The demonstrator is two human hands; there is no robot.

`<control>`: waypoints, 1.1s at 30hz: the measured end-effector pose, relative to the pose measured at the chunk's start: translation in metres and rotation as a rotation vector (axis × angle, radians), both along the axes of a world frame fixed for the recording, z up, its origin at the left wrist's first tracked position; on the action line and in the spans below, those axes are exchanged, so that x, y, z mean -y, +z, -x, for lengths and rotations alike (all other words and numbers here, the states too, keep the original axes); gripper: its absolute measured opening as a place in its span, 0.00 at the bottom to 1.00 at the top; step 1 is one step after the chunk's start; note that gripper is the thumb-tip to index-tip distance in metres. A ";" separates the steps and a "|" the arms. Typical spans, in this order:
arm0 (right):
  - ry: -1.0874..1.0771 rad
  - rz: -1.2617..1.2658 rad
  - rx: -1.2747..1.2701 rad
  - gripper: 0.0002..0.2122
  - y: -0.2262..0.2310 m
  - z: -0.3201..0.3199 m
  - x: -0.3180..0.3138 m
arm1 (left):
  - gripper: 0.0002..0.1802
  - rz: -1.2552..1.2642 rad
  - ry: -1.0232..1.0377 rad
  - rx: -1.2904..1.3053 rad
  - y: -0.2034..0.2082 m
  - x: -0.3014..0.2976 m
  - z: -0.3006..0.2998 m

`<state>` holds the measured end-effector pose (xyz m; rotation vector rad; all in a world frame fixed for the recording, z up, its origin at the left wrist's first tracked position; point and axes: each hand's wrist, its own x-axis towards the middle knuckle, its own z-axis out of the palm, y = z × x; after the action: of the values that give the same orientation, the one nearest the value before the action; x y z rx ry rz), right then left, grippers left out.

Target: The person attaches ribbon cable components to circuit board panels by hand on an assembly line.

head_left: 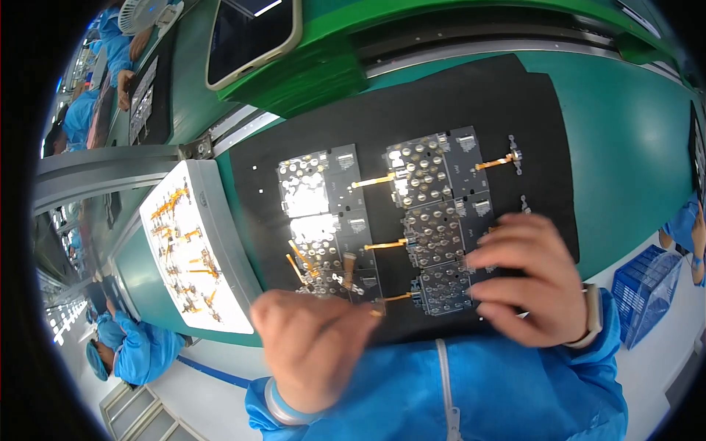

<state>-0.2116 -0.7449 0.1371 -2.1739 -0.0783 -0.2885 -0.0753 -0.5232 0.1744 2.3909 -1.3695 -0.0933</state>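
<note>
My left hand (312, 345) is closed, thumb and index finger pinched at the lower edge of the left circuit board panel (349, 198). A small orange bit shows at those fingertips, too blurred to name. My right hand (533, 283) is over the right circuit board panel (434, 231), fingers apart and slightly smeared, covering its lower right part. Orange flex cables (386, 245) stick out leftward from the right panel. Another flex cable (496, 162), with a small silver end piece, extends from its upper right. Loose flex cables (300, 259) lie on the left panel's lower part.
Both panels lie on a black mat (471, 95) on a green bench (603, 147). To the left, a bright white tray (232, 250) holds several flex cables. A phone (254, 37) rests on a green frame (316, 84). Co-workers in blue sit left; a blue basket (640, 287) stands right.
</note>
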 end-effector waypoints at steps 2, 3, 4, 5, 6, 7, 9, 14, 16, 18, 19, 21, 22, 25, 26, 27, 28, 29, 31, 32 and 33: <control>0.051 -0.202 -0.038 0.09 0.002 -0.006 -0.020 | 0.13 0.090 -0.180 -0.109 0.003 0.010 0.009; 0.047 -0.192 -0.042 0.09 0.000 -0.004 -0.023 | 0.15 0.124 -0.230 -0.118 0.002 0.012 0.012; 0.096 -0.233 -0.058 0.08 -0.004 -0.001 -0.026 | 0.15 0.132 -0.237 -0.122 0.000 0.014 0.015; 0.145 -0.275 -0.075 0.07 -0.007 0.002 -0.027 | 0.14 0.149 -0.254 -0.165 -0.001 0.016 0.017; 0.138 -0.270 -0.081 0.07 -0.009 0.005 -0.027 | 0.13 0.165 -0.271 -0.208 -0.002 0.018 0.018; 0.115 -0.282 -0.070 0.06 -0.009 0.007 -0.027 | 0.13 0.169 -0.278 -0.212 -0.003 0.019 0.018; 0.089 -0.292 -0.062 0.05 -0.009 0.010 -0.027 | 0.12 0.239 -0.286 -0.370 -0.006 0.021 0.018; 0.004 0.002 0.097 0.04 -0.006 0.015 -0.030 | 0.12 0.301 -0.198 -0.682 -0.019 0.021 0.021; -0.023 0.013 0.105 0.06 -0.006 0.016 -0.031 | 0.13 0.308 -0.167 -0.762 -0.022 0.022 0.022; -0.049 0.025 0.114 0.09 -0.006 0.018 -0.031 | 0.12 0.337 -0.141 -0.863 -0.025 0.023 0.023; -0.060 0.037 0.134 0.08 -0.006 0.018 -0.031 | 0.12 0.338 -0.139 -0.861 -0.024 0.022 0.023; -0.065 0.047 0.157 0.08 -0.005 0.018 -0.031 | 0.12 0.339 -0.134 -0.916 -0.021 0.021 0.024; -0.070 0.077 0.159 0.08 -0.005 0.018 -0.030 | 0.12 0.339 -0.133 -0.917 -0.020 0.020 0.023; -0.071 0.148 0.156 0.08 -0.005 0.017 -0.023 | 0.10 0.349 0.005 -0.900 -0.014 0.013 0.019; -0.088 0.203 0.138 0.08 -0.007 0.020 -0.016 | 0.08 0.361 0.064 -0.868 -0.012 0.008 0.016; -0.156 0.272 0.127 0.08 -0.013 0.023 -0.010 | 0.04 0.382 0.124 -0.715 -0.012 0.002 0.009; -0.202 0.308 0.053 0.08 -0.013 0.031 -0.004 | 0.04 0.381 0.312 -0.615 -0.011 -0.012 0.007; -0.233 0.313 0.016 0.08 -0.015 0.036 0.001 | 0.05 0.345 0.445 -0.414 -0.006 -0.016 0.005; -0.266 0.318 -0.025 0.08 -0.018 0.040 0.004 | 0.05 0.153 0.464 0.184 -0.011 -0.022 -0.012; -0.253 0.263 -0.042 0.08 -0.019 0.039 0.005 | 0.05 0.121 0.518 0.405 -0.015 -0.021 -0.014; -0.243 0.208 -0.058 0.07 -0.019 0.039 0.005 | 0.05 0.121 0.513 0.402 -0.013 -0.020 -0.011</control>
<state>-0.2510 -0.7500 0.1176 -2.3995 0.1981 -0.3689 -0.0646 -0.5031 0.1616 2.6618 -0.8253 0.6164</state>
